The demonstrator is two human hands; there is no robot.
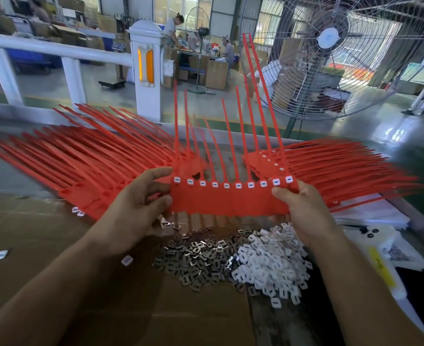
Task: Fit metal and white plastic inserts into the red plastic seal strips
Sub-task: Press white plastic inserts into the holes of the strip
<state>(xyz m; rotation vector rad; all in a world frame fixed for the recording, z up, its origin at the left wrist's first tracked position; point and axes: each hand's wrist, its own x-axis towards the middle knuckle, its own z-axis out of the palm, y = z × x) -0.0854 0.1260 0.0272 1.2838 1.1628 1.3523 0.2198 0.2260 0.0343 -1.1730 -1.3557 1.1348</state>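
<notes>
Metal inserts (196, 258) left of plastic inserts (273, 260), strip piles (86, 156) behind.

Both bare forearms reach forward; left hand (136, 206) and right hand (303, 211) raised level, well apart, fingers curled with thumbs uppermost, each pinching one end of a held piece

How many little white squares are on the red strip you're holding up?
10, in one row along the top edge of the held red strip, from the left hand across to the right hand. None looks hidden.
</notes>
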